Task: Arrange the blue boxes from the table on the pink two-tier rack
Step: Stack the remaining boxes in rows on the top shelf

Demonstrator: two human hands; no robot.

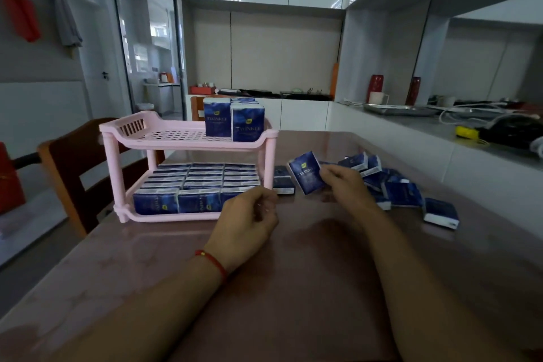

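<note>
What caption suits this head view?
Right hand holds a blue box beside the pink rack; left hand empty.

Wooden chair point(67, 167) behind the table; red bag point(22, 16) and grey cloth point(68, 23) hanging on the left wall; two red vases point(376, 87) and white mug point(378, 97) on the counter; yellow tool point(467, 132) at right

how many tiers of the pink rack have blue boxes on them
2. The pink plastic two-tier rack holds upright blue boxes at the right end of its top tier, and its bottom tier is packed with rows of blue boxes; more may be hidden behind.
</note>
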